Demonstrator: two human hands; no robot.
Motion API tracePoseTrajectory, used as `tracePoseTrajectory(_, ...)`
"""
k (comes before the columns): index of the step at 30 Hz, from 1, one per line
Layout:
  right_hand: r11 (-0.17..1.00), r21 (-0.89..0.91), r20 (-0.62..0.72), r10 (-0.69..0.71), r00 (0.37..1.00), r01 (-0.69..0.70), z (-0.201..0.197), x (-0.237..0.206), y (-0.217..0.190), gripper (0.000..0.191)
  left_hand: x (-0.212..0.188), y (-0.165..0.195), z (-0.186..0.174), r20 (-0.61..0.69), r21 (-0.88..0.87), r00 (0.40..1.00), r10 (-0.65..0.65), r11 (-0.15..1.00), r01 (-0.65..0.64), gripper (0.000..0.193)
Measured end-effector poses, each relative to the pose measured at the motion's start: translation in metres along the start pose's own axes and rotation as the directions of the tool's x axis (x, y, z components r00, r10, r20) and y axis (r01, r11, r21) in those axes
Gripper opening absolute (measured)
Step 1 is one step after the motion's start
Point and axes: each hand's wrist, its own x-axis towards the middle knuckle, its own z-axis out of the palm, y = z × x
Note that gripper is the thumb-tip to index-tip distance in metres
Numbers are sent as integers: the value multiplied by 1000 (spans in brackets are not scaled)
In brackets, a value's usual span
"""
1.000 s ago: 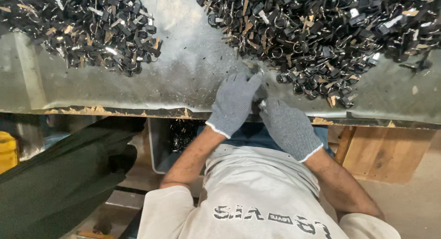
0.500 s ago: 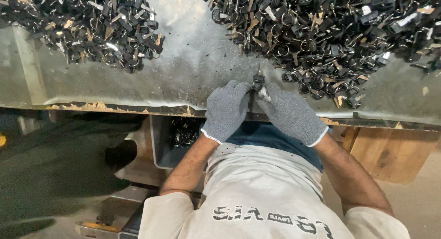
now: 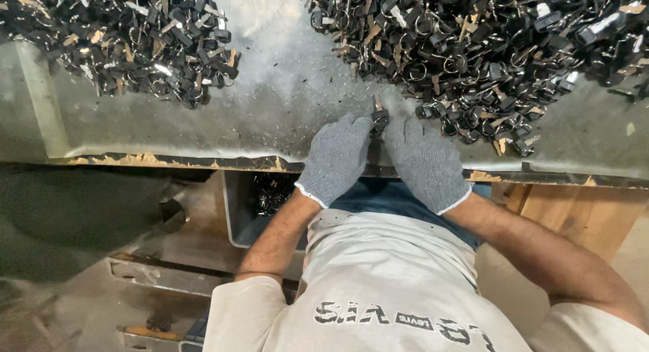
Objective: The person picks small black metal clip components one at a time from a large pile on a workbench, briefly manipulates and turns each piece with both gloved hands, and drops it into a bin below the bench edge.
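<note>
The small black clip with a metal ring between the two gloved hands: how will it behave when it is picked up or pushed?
The clip is small, so probably light. Its ring looks like stiff metal, so it should keep its shape. Rings in the big pile look tangled, so one may catch on others when pulled. Knit gloves on the left hand and right hand should limit slipping.

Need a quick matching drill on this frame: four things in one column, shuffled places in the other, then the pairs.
Things:
1. small black part
2. larger pile of black ring parts
3. smaller pile of black parts
4. grey bin

Places:
A. under the table edge, left of the person's left arm
B. far left of the tabletop
C. between the fingertips of both gloved hands
D. far right of the tabletop

Pairs: 1-C, 2-D, 3-B, 4-A
</note>
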Motion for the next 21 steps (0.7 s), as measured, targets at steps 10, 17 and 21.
tracePoseTrajectory(10,883,355,327,-425,844,307,37,-13,22,28,-6,14,7,-64,28,998,-17,999,19,18)
tracePoseTrajectory(17,769,560,390,85,917,-309,2,-8,10,74,-15,10,10,-146,46,989,32,999,-26,24)
tracePoseTrajectory(21,866,412,285,173,943,-284,-10,-5,-10,35,-15,12,14,-90,79,995,53,996,-46,24)
